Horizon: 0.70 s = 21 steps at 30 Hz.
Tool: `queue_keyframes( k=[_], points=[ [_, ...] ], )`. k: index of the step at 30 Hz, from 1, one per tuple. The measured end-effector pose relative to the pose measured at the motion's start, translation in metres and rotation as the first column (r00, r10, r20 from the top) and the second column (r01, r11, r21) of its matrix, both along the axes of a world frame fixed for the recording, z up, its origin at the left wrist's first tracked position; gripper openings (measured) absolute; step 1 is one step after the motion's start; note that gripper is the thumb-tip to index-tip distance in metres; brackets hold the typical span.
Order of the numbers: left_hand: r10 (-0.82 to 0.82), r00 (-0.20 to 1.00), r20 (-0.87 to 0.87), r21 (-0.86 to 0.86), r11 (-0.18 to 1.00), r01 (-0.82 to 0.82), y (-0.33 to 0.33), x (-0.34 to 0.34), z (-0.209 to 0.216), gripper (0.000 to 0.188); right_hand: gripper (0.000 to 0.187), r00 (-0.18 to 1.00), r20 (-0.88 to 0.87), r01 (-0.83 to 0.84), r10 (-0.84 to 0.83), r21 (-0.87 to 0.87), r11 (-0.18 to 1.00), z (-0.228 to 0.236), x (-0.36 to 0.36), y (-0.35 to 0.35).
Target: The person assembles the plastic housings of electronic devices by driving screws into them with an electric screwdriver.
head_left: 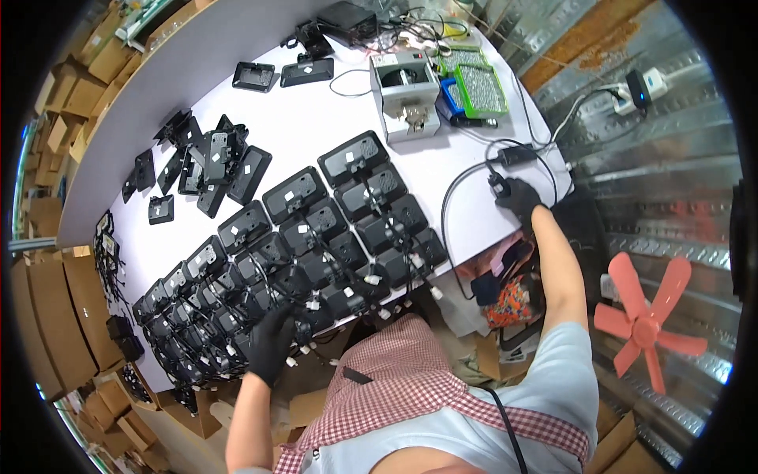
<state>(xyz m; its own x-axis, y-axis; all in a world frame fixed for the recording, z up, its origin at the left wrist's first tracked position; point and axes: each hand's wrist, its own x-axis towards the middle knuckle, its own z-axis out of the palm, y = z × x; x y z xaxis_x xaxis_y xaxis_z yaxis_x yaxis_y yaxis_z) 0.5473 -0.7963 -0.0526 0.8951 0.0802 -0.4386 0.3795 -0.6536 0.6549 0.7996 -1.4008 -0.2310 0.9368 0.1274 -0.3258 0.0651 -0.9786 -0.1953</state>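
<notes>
Both my hands wear black gloves. My left hand point(272, 341) rests on the near edge of rows of black rectangular device housings point(316, 237) with short cables and white plugs, laid out across the white table point(316, 118). Its fingers lie flat on one unit. My right hand point(517, 197) reaches to the table's right edge and closes around a black tool handle with a black cable point(452, 207) looping from it.
A loose pile of black housings point(207, 162) lies left of the rows. A grey box-shaped machine point(404, 93) and green and blue trays of small screws point(474, 87) stand at the far side. Cardboard boxes point(55, 292) line the left. A pink fan point(643, 320) sits right.
</notes>
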Motion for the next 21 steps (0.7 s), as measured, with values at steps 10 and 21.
queue_keyframes(
  k=[10,21],
  points=[
    [-0.383,0.827,0.411,-0.203,0.846,0.493,-0.25,0.165,-0.032,0.073,0.024,0.86,-0.441,0.395,-0.256,0.894,-0.212,0.173,-0.031,0.114],
    [-0.33,0.943,-0.045,-0.866,0.483,0.128,-0.259,0.182,-0.015,0.032,0.075,0.923,-0.382,0.354,0.047,0.794,-0.493,0.211,-0.012,0.194]
  ],
)
